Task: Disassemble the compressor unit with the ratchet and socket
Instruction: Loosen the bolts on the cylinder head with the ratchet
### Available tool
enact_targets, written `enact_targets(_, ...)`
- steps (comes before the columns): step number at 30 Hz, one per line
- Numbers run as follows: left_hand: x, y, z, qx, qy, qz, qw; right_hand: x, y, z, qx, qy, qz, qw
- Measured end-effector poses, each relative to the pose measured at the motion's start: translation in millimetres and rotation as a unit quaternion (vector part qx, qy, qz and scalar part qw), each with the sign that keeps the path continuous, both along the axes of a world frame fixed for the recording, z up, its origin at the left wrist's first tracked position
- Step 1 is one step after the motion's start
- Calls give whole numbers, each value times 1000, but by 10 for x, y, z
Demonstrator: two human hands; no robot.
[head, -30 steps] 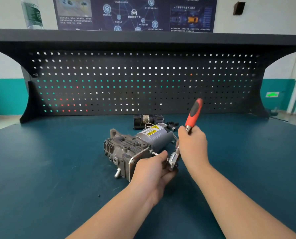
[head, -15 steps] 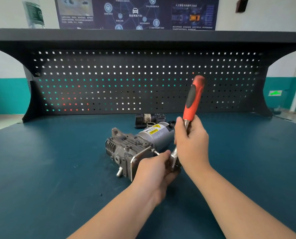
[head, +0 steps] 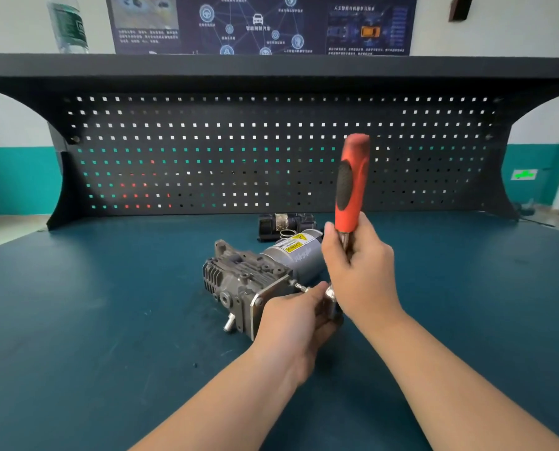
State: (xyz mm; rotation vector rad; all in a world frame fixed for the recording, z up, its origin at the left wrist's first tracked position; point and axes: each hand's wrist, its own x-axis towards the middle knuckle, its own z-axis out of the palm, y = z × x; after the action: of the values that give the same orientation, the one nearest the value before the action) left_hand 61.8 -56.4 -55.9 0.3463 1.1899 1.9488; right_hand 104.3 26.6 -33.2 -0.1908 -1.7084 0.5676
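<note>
A grey compressor unit (head: 249, 278) with a finned head and a silver motor can lies on its side on the blue bench mat. A long bolt sticks out of its steel end plate toward me. My right hand (head: 363, 275) grips the ratchet (head: 351, 187) just below its red and black handle, which points almost straight up. The ratchet's head and socket sit at the bolt's end, mostly hidden. My left hand (head: 296, 315) holds the ratchet head and socket there, fingers curled round them.
A black cylindrical part (head: 286, 224) with a small spring lies behind the compressor. A black pegboard (head: 239, 151) with a shelf closes the back of the bench. A plastic bottle (head: 68, 24) stands on that shelf at the left.
The ratchet handle has swung leftward from a right-leaning tilt to nearly upright. My left hand has stayed at the ratchet head. The compressor has not moved.
</note>
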Motion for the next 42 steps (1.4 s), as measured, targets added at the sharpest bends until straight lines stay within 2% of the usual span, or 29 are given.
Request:
enact_targets(2,-3,14,4,-8,-9,3,1000,-44,119,-16,-139,-12,-31,990)
enact_targets(3,-5,21,6,-11,-13,3,1000,-60,192,-32,-242,-39,-37,969)
enact_targets(5,-4,21,11,-13,-22,1,1000,-81,288,-93,-440,-77,-8,895)
enact_targets(6,-3,18,13,-12,-26,2,1000,-89,296,-107,-489,-81,10,868)
enact_targets(7,-6,17,12,-11,-28,5,1000,-91,293,-109,-486,-82,10,870)
enact_targets(8,-2,14,8,-9,-29,7,1000,-92,286,-103,-433,-77,-5,898)
enact_targets(10,4,10,3,-8,-20,4,1000,-57,200,-34,-266,-35,-24,963)
enact_targets(11,7,9,1,-9,-14,3,1000,-21,124,9,-185,-12,-5,983)
enact_targets(13,7,10,-5,-13,-13,8,1000,31,-3,44,-45,1,34,998)
enact_targets(14,6,12,-4,-14,-16,11,1000,43,-37,34,-5,-4,43,999)
enact_targets(16,2,17,0,-12,-23,8,1000,32,-32,26,-13,-4,36,999)
enact_targets(19,10,19,9,-6,-29,1,1000,-36,140,17,-200,-30,-18,979)
enact_targets(20,14,18,13,-4,-30,0,1000,-56,209,-9,-299,-55,-20,952)
enact_targets(22,18,8,27,-3,-34,-2,999,-87,286,-89,-493,-108,14,863)
enact_targets(23,18,6,31,-3,-36,-2,999,-97,290,-112,-542,-123,26,831)
enact_targets(24,21,7,29,-2,-36,1,999,-103,287,-122,-550,-124,25,825)
enact_targets(25,23,11,27,-2,-33,4,999,-112,284,-120,-517,-109,15,849)
enact_targets(26,24,13,20,-2,-27,9,1000,-114,272,-100,-452,-82,-2,888)
enact_targets(28,25,13,10,2,-8,14,1000,-62,165,-3,-265,-30,-30,963)
enact_targets(29,29,6,3,4,-2,14,1000,-26,90,38,-166,-13,-19,986)
enact_targets(30,27,1,-3,7,1,13,1000,5,15,56,-69,-5,8,998)
enact_targets(32,21,-11,-1,9,11,6,1000,39,-96,21,90,-12,55,994)
enact_targets(33,16,-12,4,8,13,1,1000,38,-111,-9,125,-14,59,990)
enact_targets(34,14,-10,9,8,10,1,1000,29,-97,-18,119,-12,52,991)
enact_targets(36,12,6,12,6,-8,4,1000,-6,-17,3,-2,1,20,1000)
enact_targets(38,7,20,14,-3,-18,6,1000,-48,112,-4,-198,-33,-18,979)
enact_targets(40,9,22,16,-8,-26,4,1000,-75,248,-57,-404,-85,-13,911)
enact_targets(41,9,19,16,-7,-31,2,999,-78,269,-67,-471,-102,-4,876)
enact_targets(42,10,21,12,-8,-34,3,999,-79,269,-70,-495,-107,1,862)
